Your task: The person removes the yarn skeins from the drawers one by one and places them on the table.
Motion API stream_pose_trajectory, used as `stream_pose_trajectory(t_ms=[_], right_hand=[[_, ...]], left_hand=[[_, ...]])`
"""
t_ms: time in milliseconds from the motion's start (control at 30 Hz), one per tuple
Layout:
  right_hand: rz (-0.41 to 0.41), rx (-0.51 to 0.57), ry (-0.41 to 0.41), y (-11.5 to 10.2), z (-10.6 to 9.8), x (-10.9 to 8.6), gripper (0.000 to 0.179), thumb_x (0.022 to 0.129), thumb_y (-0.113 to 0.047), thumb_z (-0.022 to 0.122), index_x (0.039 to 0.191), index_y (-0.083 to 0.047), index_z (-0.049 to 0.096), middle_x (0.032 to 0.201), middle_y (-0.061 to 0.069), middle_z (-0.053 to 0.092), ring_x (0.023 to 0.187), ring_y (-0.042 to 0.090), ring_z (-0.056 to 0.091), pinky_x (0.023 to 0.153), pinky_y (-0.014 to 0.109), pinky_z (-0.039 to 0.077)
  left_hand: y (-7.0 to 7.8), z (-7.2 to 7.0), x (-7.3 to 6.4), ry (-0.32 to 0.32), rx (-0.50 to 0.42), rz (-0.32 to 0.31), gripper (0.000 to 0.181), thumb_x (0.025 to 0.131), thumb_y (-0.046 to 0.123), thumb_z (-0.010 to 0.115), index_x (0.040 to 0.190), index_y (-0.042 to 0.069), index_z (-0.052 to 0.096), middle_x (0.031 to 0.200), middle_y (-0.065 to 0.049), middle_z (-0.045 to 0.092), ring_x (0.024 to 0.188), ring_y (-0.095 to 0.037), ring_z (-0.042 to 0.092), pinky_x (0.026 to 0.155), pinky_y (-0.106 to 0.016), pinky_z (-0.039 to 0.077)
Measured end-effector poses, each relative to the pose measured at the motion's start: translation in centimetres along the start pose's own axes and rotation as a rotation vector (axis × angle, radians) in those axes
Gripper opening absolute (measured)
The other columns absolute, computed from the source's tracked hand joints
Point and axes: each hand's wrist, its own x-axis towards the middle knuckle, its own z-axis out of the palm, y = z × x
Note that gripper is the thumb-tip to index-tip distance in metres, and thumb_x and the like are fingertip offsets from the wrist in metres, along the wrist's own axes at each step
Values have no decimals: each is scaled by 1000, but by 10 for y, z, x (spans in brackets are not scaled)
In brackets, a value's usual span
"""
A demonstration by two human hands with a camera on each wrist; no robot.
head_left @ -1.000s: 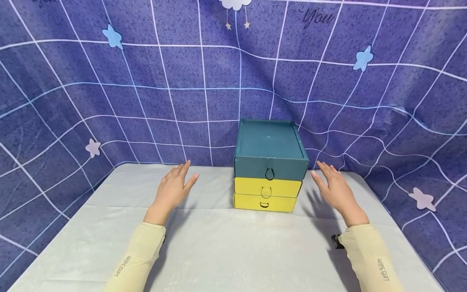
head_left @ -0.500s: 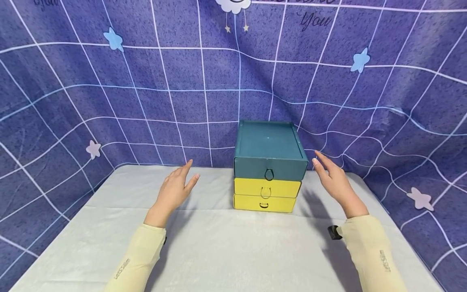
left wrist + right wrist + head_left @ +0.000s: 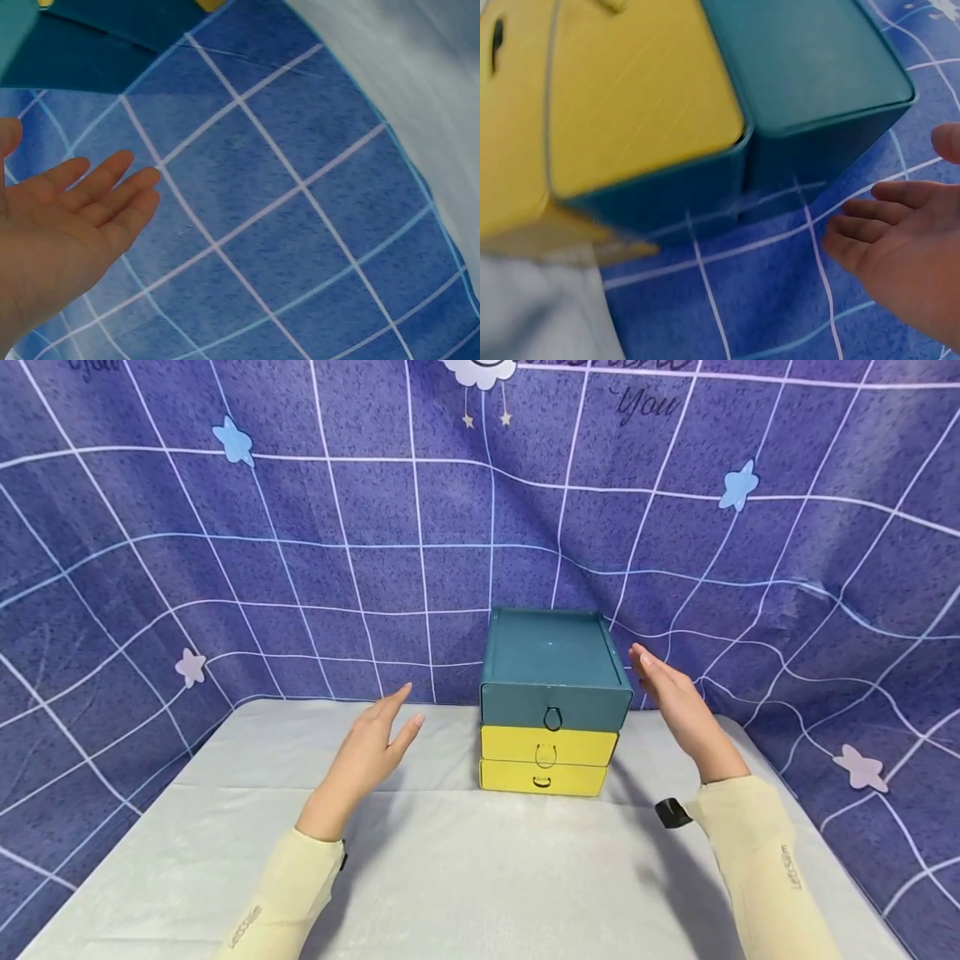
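A stack of three drawers (image 3: 557,652), teal-fronted above two yellow-fronted, is supported by a white-covered counter (image 3: 465,860) before a gridded curtain (image 3: 300,568). The left hand (image 3: 367,752) is held apart from the stack, at its left; the right hand (image 3: 681,706) is held just beside its right side. In both, the fingers (image 3: 871,211) are extended, parted from the thumb (image 3: 948,142).

Head view bright, fairly sharp, lit from above. Soft shadows of left sleeve (image 3: 285,893) and right sleeve (image 3: 757,860) fall inward on white cloth (image 3: 495,877). Tiny glint atop teal box (image 3: 551,656). Outer edges stretched, wide-angle. Wrist views dimmer, softer, grainy; right wrist view blurred, ghosted along box's lower edge.
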Motion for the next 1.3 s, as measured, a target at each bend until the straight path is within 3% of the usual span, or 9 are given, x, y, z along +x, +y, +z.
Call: stream_pose_trajectory(t_ms=[133,333,467,533,633,900,1100,1300], right_hand=[[42,161,-29,-6,2,5,69,104,-45,32,153,-1,10,160,15,10,147,26,7,119,41,9],[105,349,-30,-12,6,13,66,105,-37,34,153,0,5,160,14,5,147,23,3,120,36,6],[140,381,-31,-12,8,19,65,105,-33,35,153,-2,5,160,13,4,147,22,2,120,36,5],[157,384,-28,-12,10,22,65,105,-32,37,153,-4,6,161,11,4,147,21,2,120,35,5],[176,385,-15,-11,12,25,64,104,-30,41,154,-6,9,161,7,6,147,19,3,119,32,6],[174,368,-6,-9,13,28,62,102,-19,46,153,-4,13,161,4,7,147,18,4,119,28,6],[192,394,-6,-5,12,29,61,102,-17,46,153,-6,14,161,2,8,147,17,4,118,26,8],[203,402,-15,-3,12,29,61,102,-17,46,153,-7,15,161,4,8,147,17,6,118,27,10]], left_hand=[[17,-4,-2,20,-77,22,57,101,39,49,147,7,38,144,-19,45,133,-38,40,110,-53,32],[44,-4,-5,92,-244,97,48,100,29,53,143,8,45,137,-13,53,127,-30,49,106,-49,39],[61,-1,-6,142,-390,147,41,99,18,54,138,5,50,132,-11,58,120,-26,55,103,-39,44],[69,1,-5,136,-477,151,38,99,15,54,136,4,52,130,-11,60,119,-25,57,102,-34,45],[81,4,-5,73,-618,105,36,100,16,53,134,3,53,128,-12,61,119,-24,58,101,-30,45],[101,16,-2,-164,-954,-140,37,101,15,50,135,-1,51,129,-15,60,119,-28,58,100,-32,47],[105,32,-1,-316,-1078,-214,41,102,17,48,137,-3,46,134,-21,54,122,-31,54,102,-34,46],[109,53,2,-386,-1156,-286,40,102,15,48,134,-9,47,133,-27,53,123,-37,52,101,-36,47]])
